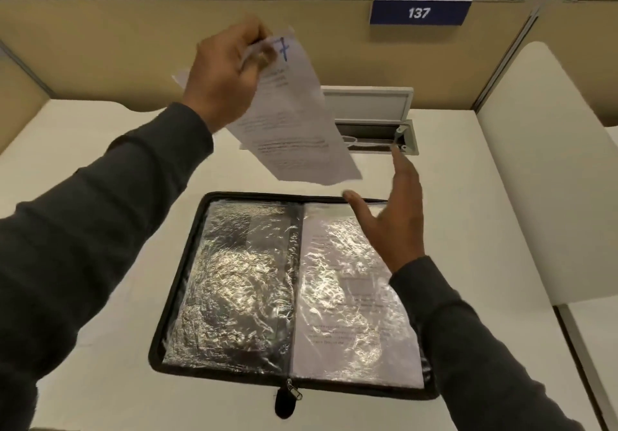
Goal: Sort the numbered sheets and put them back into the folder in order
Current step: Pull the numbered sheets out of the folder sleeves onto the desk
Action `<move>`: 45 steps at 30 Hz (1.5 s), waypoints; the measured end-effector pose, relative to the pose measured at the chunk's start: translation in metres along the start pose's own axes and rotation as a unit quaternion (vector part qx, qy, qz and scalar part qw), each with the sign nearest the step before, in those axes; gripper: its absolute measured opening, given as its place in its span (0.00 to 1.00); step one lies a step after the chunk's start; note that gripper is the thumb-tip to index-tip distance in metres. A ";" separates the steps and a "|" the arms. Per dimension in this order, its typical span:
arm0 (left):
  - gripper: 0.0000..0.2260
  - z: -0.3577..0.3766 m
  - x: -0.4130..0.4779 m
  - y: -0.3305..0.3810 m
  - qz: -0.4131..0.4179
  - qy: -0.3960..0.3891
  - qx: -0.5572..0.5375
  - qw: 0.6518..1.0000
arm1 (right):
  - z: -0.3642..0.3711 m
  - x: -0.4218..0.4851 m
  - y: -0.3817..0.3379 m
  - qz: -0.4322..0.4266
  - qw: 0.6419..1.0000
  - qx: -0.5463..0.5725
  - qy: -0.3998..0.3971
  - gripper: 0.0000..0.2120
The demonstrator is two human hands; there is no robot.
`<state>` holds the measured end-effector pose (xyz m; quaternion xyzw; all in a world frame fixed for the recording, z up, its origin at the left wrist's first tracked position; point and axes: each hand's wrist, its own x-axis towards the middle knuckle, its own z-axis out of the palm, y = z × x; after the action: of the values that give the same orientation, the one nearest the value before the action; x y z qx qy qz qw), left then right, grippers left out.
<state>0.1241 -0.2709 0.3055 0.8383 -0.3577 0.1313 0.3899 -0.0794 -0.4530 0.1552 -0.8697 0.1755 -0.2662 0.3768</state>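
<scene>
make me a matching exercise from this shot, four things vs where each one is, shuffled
1 white printed sheet marked with a blue 7
2 black zip folder with clear sleeves
3 blue sign reading 137
4 right hand

a lies open on the white desk
b on the beige partition
c pinched by the left hand, in the air
d open, above the folder

Pairs: 1-c, 2-a, 3-b, 4-d

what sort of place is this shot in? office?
Probably an office cubicle or study carrel: beige partition walls around a white desk, a blue sign reading 137 on the partition, and an open cable hatch set into the desktop.
</scene>
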 end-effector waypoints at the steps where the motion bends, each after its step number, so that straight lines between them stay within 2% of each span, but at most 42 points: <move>1: 0.05 -0.011 -0.008 0.005 0.022 -0.017 0.012 1.000 | 0.005 0.008 -0.018 -0.029 0.999 0.008 -0.020 0.46; 4: 0.06 -0.039 -0.028 0.010 0.065 -0.054 0.032 0.996 | 0.026 0.018 -0.062 -0.055 0.993 0.043 -0.098 0.46; 6: 0.08 -0.058 -0.040 0.005 0.072 -0.061 0.059 0.994 | 0.045 0.013 -0.079 -0.068 0.987 0.053 -0.137 0.35; 8: 0.08 -0.076 -0.052 -0.005 0.081 -0.057 0.083 0.992 | 0.066 0.002 -0.088 -0.096 0.985 0.049 -0.132 0.21; 10: 0.10 -0.092 -0.067 -0.021 0.092 -0.039 0.123 0.987 | 0.085 -0.010 -0.098 -0.098 0.986 0.058 -0.122 0.14; 11: 0.15 -0.100 -0.076 -0.031 0.084 -0.027 0.145 0.985 | 0.093 -0.015 -0.104 -0.096 0.986 0.061 -0.121 0.14; 14: 0.34 -0.119 -0.115 -0.072 -0.009 0.036 0.135 0.990 | 0.114 -0.027 -0.126 -0.095 0.985 0.077 -0.126 0.13; 16: 0.40 -0.119 -0.148 -0.105 -0.135 0.066 0.042 0.988 | 0.126 -0.032 -0.138 -0.101 0.981 0.091 -0.138 0.12; 18: 0.44 -0.113 -0.180 -0.133 -0.292 0.079 -0.114 0.946 | 0.138 -0.037 -0.150 -0.108 0.976 0.100 -0.160 0.12; 20: 0.49 -0.104 -0.211 -0.154 -0.424 0.063 -0.260 0.865 | 0.152 -0.040 -0.161 -0.121 0.971 0.105 -0.180 0.13; 22: 0.54 -0.095 -0.239 -0.174 -0.482 0.026 -0.358 0.799 | 0.167 -0.043 -0.174 -0.125 0.962 0.122 -0.209 0.14; 24: 0.46 -0.089 -0.261 -0.189 -0.480 -0.001 -0.409 0.776 | 0.182 -0.045 -0.186 -0.120 0.951 0.156 -0.239 0.14; 26: 0.33 -0.091 -0.276 -0.200 -0.464 0.002 -0.442 0.767 | 0.195 -0.048 -0.198 -0.093 0.941 0.191 -0.263 0.13; 27: 0.30 -0.095 -0.282 -0.206 -0.459 0.008 -0.452 0.765 | 0.202 -0.048 -0.202 -0.066 0.936 0.210 -0.275 0.11; 31: 0.33 -0.125 -0.302 -0.234 -0.448 0.018 -0.458 0.767 | 0.230 -0.051 -0.208 0.080 0.900 0.315 -0.290 0.09; 34: 0.18 -0.150 -0.318 -0.258 -0.474 0.042 -0.416 0.775 | 0.261 -0.064 -0.206 0.206 0.859 0.358 -0.301 0.09; 38: 0.12 -0.175 -0.344 -0.287 -0.507 0.042 -0.286 0.812 | 0.313 -0.086 -0.191 0.261 0.878 0.219 -0.336 0.11; 40: 0.11 -0.180 -0.360 -0.299 -0.524 0.021 -0.210 0.825 | 0.335 -0.095 -0.189 0.285 0.874 0.186 -0.348 0.12; 45: 0.12 -0.184 -0.393 -0.321 -0.554 -0.001 -0.087 0.828 | 0.374 -0.112 -0.190 0.277 0.863 0.072 -0.416 0.11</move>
<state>0.0813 0.2031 0.0512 0.8588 0.1560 -0.1393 0.4677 0.0735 -0.0615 0.0459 -0.7857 0.2160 0.2237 0.5348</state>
